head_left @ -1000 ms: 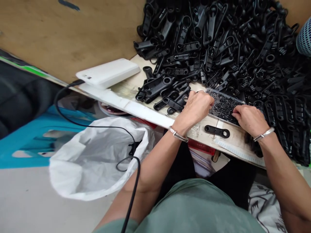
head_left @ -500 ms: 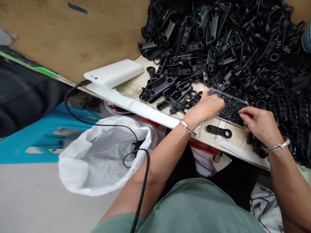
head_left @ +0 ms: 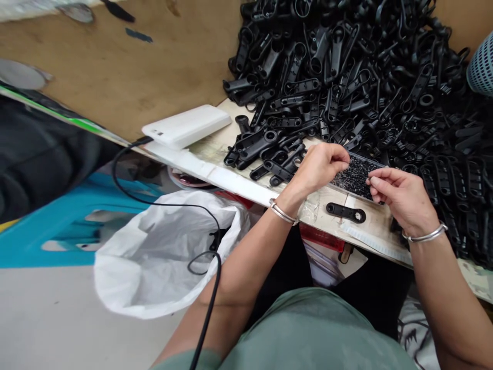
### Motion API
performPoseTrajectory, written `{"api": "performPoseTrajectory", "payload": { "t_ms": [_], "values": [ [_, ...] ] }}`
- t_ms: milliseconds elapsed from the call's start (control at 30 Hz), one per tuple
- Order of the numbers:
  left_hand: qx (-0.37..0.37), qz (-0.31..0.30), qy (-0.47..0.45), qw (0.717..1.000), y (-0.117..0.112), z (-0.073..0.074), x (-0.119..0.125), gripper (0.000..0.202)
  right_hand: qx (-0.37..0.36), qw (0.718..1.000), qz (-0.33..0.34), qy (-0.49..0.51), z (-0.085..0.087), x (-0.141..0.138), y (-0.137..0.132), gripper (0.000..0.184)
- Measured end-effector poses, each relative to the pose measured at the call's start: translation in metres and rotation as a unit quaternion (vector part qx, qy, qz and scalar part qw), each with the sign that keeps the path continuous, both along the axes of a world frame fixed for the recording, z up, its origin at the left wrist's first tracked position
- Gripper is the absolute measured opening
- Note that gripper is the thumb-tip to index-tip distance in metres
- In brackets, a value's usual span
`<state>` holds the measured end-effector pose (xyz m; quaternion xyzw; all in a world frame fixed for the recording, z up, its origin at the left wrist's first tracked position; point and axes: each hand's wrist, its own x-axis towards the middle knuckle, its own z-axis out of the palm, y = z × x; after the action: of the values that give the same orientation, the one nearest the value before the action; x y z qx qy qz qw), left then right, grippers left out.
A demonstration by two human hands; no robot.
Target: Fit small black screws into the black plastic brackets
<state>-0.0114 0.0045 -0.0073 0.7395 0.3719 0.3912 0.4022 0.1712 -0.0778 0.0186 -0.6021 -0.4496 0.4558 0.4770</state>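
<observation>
Both hands hover over a shallow clear tray (head_left: 360,196) full of tiny black pieces (head_left: 352,177). My left hand (head_left: 321,163) is at the tray's left side, thumb and fingertips pinched together; whatever sits between them is too small to make out. At the tray's right end my right hand (head_left: 402,195) also pinches, thumb against fingers, and its contents cannot be made out either. Just in front of the tray, a single black plastic arm (head_left: 345,212) with a ring at its right end lies flat on the worktable (head_left: 323,198), touched by neither hand.
A large heap of black plastic parts (head_left: 331,77) covers the back and right. On the left stands a white power bank (head_left: 187,126) with a black cable (head_left: 165,204). Below the table edge hangs an open white bag (head_left: 146,262). A blue mesh basket (head_left: 481,67) is at far right.
My left hand has lifted slightly from the pieces, its pinch now showing. My right hand has moved a little left, over the tray's end. The view has shifted slightly.
</observation>
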Motion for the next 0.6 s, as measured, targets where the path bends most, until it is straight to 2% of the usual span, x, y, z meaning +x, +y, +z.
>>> {"api": "performPoseTrajectory", "payload": {
  "t_ms": [100, 200, 267, 400, 600],
  "values": [
    [-0.103, -0.026, -0.160, 0.981, -0.010, -0.003, 0.001, 0.006, -0.023, 0.995, 0.000, 0.101, 0.001, -0.003, -0.002, 0.032],
    [-0.201, -0.057, -0.290, 0.934, -0.024, -0.005, 0.004, 0.010, -0.048, 0.985, 0.009, 0.165, 0.002, -0.006, -0.008, 0.032],
    [-0.252, -0.067, -0.346, 0.901, -0.034, -0.006, 0.007, 0.015, -0.057, 0.980, 0.012, 0.193, 0.002, -0.008, -0.013, 0.031],
    [-0.319, -0.068, -0.397, 0.858, -0.050, -0.005, 0.010, 0.024, -0.043, 0.976, 0.005, 0.212, -0.001, -0.016, -0.026, 0.030],
    [-0.349, -0.065, -0.402, 0.844, -0.063, -0.005, 0.009, 0.033, 0.007, 0.985, -0.019, 0.174, -0.007, -0.027, -0.038, 0.028]
  ]
}}
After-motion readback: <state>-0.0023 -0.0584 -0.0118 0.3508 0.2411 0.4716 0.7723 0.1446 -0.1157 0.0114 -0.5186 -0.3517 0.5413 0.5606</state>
